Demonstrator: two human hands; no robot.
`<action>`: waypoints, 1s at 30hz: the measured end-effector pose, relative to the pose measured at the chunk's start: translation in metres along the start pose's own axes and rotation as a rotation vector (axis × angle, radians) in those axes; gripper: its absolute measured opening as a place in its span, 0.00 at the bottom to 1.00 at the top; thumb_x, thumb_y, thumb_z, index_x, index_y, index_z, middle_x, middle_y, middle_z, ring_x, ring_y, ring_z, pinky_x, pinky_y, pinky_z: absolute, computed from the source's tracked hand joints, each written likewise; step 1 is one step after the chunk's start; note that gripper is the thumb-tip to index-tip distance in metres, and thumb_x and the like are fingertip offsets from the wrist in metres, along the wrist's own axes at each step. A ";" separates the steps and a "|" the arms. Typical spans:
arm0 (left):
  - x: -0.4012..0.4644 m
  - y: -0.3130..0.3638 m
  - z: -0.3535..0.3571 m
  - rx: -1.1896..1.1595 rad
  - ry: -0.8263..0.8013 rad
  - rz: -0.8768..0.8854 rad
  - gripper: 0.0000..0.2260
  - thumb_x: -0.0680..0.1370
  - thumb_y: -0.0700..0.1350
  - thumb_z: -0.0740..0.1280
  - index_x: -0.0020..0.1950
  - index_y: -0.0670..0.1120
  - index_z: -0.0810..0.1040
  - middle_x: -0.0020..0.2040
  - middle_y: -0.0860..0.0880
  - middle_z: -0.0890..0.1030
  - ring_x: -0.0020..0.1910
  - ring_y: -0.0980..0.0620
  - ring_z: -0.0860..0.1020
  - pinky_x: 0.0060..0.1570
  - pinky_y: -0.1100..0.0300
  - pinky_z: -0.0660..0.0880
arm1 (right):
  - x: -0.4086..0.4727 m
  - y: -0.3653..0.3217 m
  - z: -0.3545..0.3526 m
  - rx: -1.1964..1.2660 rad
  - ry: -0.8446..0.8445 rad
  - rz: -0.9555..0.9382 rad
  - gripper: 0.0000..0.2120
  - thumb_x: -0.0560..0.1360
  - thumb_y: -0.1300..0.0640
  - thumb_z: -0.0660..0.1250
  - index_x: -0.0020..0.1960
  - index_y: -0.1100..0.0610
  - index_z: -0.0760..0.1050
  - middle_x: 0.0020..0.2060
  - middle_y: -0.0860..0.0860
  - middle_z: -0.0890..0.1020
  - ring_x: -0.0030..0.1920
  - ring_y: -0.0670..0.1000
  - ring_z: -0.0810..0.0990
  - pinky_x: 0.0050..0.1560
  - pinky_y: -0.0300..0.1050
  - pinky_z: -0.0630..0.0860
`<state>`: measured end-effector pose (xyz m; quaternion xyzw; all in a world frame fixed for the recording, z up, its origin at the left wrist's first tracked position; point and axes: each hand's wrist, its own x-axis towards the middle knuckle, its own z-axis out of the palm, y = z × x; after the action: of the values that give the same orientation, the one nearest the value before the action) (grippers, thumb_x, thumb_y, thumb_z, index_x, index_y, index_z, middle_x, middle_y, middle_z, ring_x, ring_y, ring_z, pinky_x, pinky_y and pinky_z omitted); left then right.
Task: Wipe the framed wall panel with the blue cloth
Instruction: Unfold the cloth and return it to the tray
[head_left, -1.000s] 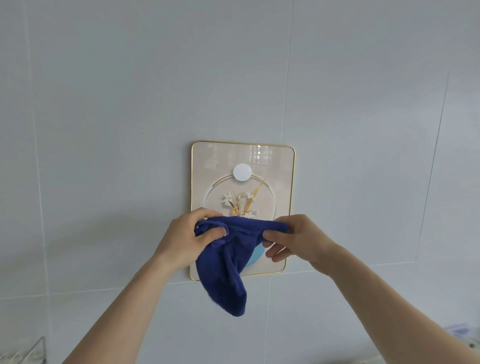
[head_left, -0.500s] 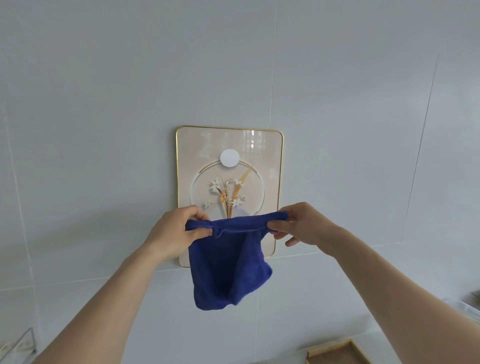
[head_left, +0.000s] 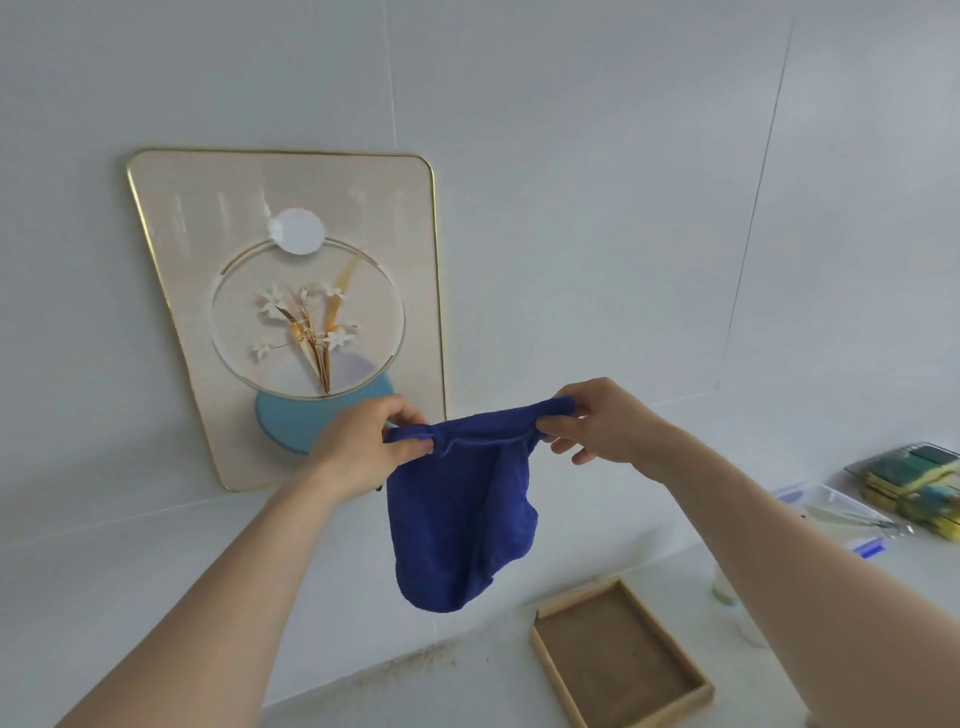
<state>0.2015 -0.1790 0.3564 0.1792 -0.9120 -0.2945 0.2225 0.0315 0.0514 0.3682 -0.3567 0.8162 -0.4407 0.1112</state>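
No readable text, labels or numbers, far items perhaps too blurred

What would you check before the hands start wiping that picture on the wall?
1. Both hands grip the blue cloth: ok, left hand and right hand pinch its top edge.
2. Cloth bunched into a wiping pad: not ok, it hangs loose.
3. Cloth touching the framed wall panel: not ok, it is held in front and to the right.
4. Panel face unobstructed: ok.
5. Panel fixed firmly to the wall: cannot tell.
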 end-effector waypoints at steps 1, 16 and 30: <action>0.005 0.006 0.014 -0.002 -0.018 -0.005 0.04 0.76 0.48 0.75 0.47 0.53 0.81 0.48 0.54 0.84 0.49 0.51 0.82 0.32 0.56 0.79 | 0.000 0.013 -0.007 -0.004 -0.003 0.016 0.05 0.80 0.58 0.70 0.51 0.57 0.83 0.50 0.55 0.89 0.53 0.57 0.88 0.52 0.54 0.85; 0.054 0.023 0.273 -0.005 -0.269 -0.166 0.04 0.75 0.54 0.74 0.46 0.58 0.80 0.55 0.59 0.82 0.60 0.54 0.78 0.60 0.49 0.77 | 0.022 0.245 -0.044 -0.231 0.003 0.200 0.02 0.78 0.56 0.72 0.50 0.53 0.82 0.48 0.53 0.87 0.49 0.57 0.83 0.51 0.53 0.80; 0.011 -0.050 0.435 0.351 -0.338 -0.221 0.05 0.79 0.53 0.71 0.53 0.57 0.79 0.57 0.59 0.79 0.61 0.51 0.76 0.57 0.56 0.74 | 0.002 0.407 0.057 -0.479 -0.107 0.238 0.17 0.81 0.60 0.62 0.66 0.47 0.79 0.59 0.49 0.82 0.58 0.57 0.80 0.46 0.49 0.72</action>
<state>-0.0203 -0.0230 0.0120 0.2618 -0.9482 -0.1802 -0.0007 -0.1386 0.1593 0.0105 -0.2969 0.9264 -0.1995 0.1175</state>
